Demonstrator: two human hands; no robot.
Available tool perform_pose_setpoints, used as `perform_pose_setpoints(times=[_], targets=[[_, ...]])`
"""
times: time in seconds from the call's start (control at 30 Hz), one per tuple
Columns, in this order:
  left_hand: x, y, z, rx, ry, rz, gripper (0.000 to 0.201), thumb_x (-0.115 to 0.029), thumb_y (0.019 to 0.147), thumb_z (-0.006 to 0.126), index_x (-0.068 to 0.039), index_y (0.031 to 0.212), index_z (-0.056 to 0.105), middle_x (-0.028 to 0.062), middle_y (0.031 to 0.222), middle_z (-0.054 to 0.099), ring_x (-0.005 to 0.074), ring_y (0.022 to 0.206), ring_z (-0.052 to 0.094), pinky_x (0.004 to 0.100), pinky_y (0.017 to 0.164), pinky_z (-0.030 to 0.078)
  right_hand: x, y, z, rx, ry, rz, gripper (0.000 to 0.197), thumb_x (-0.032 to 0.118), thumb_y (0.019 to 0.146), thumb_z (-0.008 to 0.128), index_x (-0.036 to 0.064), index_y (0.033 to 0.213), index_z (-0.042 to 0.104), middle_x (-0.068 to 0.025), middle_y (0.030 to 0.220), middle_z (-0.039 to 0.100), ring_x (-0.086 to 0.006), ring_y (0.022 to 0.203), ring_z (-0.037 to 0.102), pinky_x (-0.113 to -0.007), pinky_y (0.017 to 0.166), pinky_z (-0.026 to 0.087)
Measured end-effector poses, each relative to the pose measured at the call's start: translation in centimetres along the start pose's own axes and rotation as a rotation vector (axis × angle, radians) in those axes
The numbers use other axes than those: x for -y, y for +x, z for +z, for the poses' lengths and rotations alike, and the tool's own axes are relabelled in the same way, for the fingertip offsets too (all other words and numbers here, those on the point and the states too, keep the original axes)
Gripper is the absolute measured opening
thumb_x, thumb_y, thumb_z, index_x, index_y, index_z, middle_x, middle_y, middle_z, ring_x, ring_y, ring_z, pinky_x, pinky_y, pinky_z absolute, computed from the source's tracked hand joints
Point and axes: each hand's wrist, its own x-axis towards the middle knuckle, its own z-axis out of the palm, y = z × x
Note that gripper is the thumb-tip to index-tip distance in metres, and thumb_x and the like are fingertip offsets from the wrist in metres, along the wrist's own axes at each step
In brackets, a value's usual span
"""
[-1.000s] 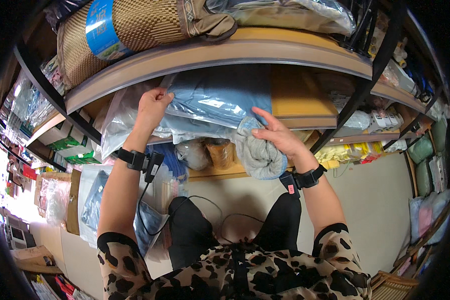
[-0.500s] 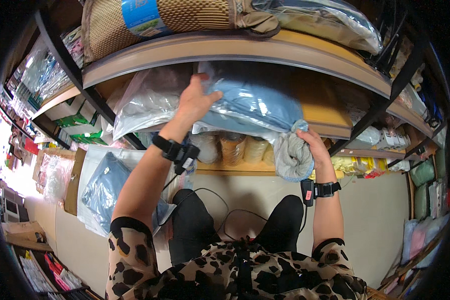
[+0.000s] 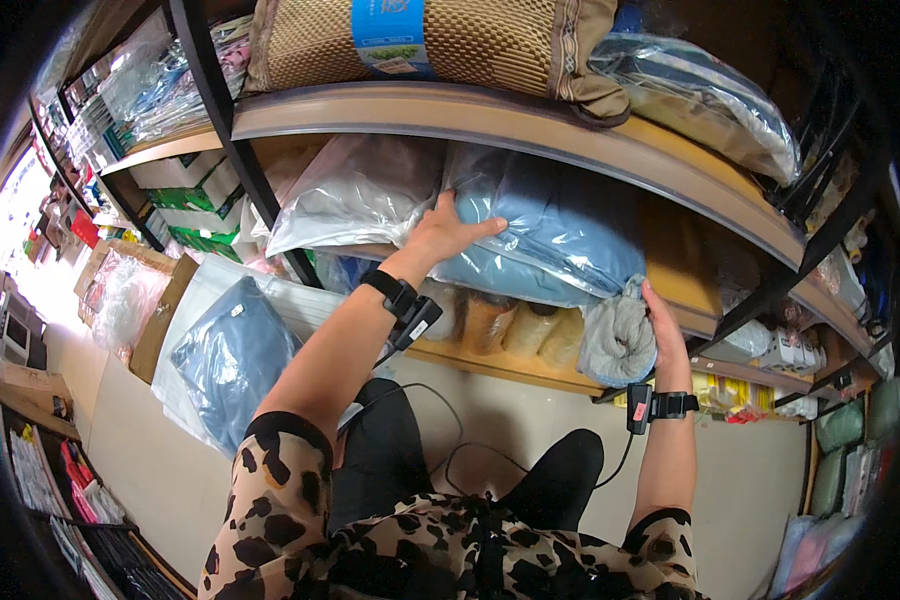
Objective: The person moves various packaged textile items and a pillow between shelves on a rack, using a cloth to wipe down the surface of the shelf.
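Note:
A clear plastic bag of folded blue fabric point(image 3: 555, 225) lies on the middle shelf, its right end projecting past the shelf edge. My left hand point(image 3: 448, 235) rests on the bag's left part, thumb and fingers spread. At the bag's front right corner is a rolled grey knitted cloth point(image 3: 618, 340) with a blue edge. My right hand point(image 3: 663, 325) presses flat against the right side of this roll, fingers stretched upward; the thumb is mostly hidden. Left of the blue bag sits a clear bag of whitish fabric point(image 3: 355, 195).
Above is a shelf point(image 3: 490, 108) with a woven mat bundle point(image 3: 480, 40) on it. Several wrapped rolls point(image 3: 490, 325) stand on the low shelf. On the floor at left lie another blue bagged bundle point(image 3: 235, 350) and an open cardboard box point(image 3: 160, 320). A cable point(image 3: 455, 420) runs between my knees.
My view has turned, so the shelves appear shifted right and tilted. Both hands stay at the blue bag and grey roll; my right fingers now lie straighter along the roll's side.

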Motion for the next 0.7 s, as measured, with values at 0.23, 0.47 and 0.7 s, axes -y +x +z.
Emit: perform_pose_setpoints(times=[0.23, 0.47, 0.7], targets=[[0.7, 0.4, -0.2, -0.098, -0.236, 0.102, 0.088, -0.039, 0.065, 0.072, 0.009, 0.123, 0.027, 0.0284, 0.114, 0.046, 0.0317, 0.108, 0.047, 0.0344, 0.092, 0.037, -0.3, -0.8, 2.6, 0.030, -0.086, -0.118, 0.040, 0.025, 0.086, 0.052, 0.0029, 0.119, 0.044, -0.0065, 0.107, 0.054, -0.0169, 0.095, 0.054, -0.031, 0.082, 0.045], [1.1, -5.2, 0.3, -0.106, -0.450, 0.213, 0.068, -0.017, 0.072, 0.068, 0.004, 0.123, 0.029, 0.0208, 0.117, 0.046, 0.0261, 0.107, 0.047, 0.0325, 0.090, 0.038, -0.7, -6.9, 3.7, 0.112, -0.156, -0.184, 0.048, 0.014, 0.084, 0.049, -0.0008, 0.128, 0.035, -0.0079, 0.115, 0.052, -0.0157, 0.100, 0.051, -0.028, 0.087, 0.040], [1.7, -5.3, 0.4, 0.055, -0.769, 0.083, 0.085, -0.011, 0.067, 0.071, 0.005, 0.131, 0.018, 0.0191, 0.123, 0.038, 0.0240, 0.110, 0.043, 0.0313, 0.090, 0.038, -2.1, -5.2, -0.8, -0.025, -0.452, -0.200, 0.055, 0.035, 0.087, 0.050, -0.0039, 0.124, 0.040, -0.0073, 0.118, 0.050, -0.0159, 0.106, 0.046, -0.027, 0.092, 0.032]])
